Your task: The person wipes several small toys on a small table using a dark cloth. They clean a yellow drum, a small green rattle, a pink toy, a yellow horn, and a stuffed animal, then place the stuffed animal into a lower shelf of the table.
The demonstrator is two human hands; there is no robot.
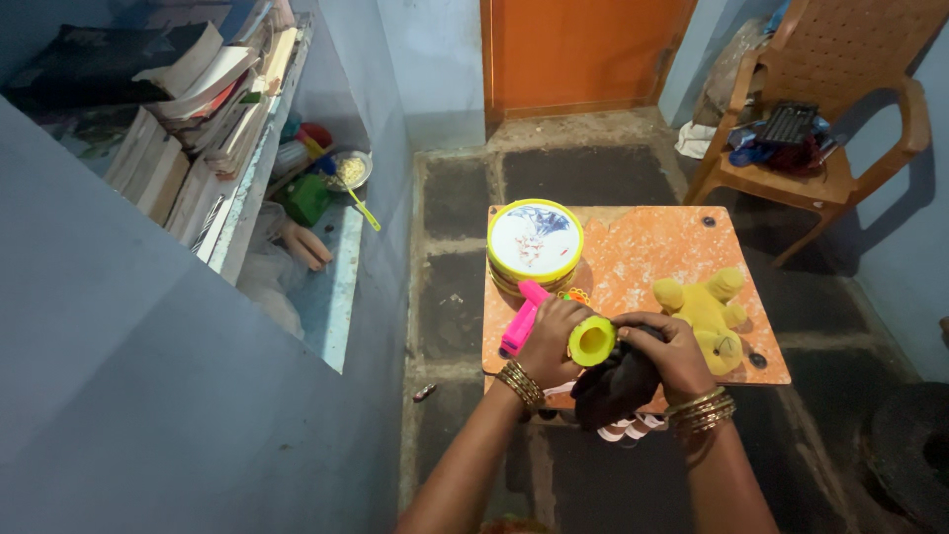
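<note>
Looking down, head view: left hand pinches a yellow-green round hollow plastic piece; right hand is closed on a dark soft cloth bundle. Both sit over the near edge of the orange square bench, just beside the yellow plush toy. Plastic piece probably light, stiff, best held at rim; cloth limp. Round yellow-rimmed tin lies beyond the plush toy's left.

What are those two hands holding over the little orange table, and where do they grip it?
The left hand grips a yellow-green ring-shaped toy by its side. The right hand clutches a dark cloth toy at its top end.
</note>
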